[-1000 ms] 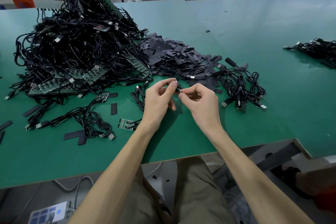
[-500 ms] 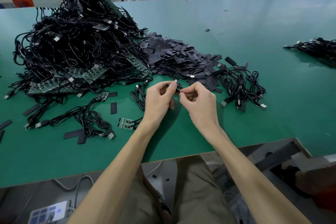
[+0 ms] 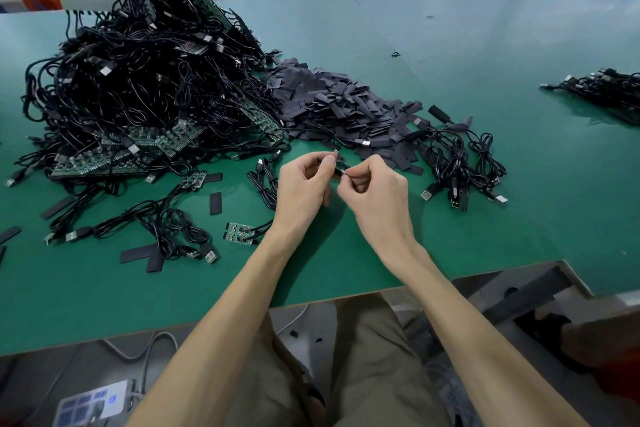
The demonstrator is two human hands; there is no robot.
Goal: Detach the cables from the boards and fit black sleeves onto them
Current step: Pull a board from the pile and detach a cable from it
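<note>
My left hand (image 3: 303,184) and my right hand (image 3: 375,192) meet above the green table (image 3: 519,201), both pinching one thin black cable end (image 3: 338,168); its small metal plug tip shows between the fingertips. Whether a sleeve is on it is hidden by my fingers. A big heap of black cables with green boards (image 3: 145,90) lies at the left. Beside it sits a pile of flat black sleeves (image 3: 332,104). A bundle of coiled cables (image 3: 460,163) lies to the right of my hands.
Small green boards (image 3: 239,231) with cables and loose sleeves (image 3: 215,203) lie left of my left forearm. Another cable bundle (image 3: 609,90) sits at the far right. The table's front edge runs under my forearms. A person sits at the far left, behind the table.
My hands stayed together on the cable end, with only small finger shifts. The piles have not moved.
</note>
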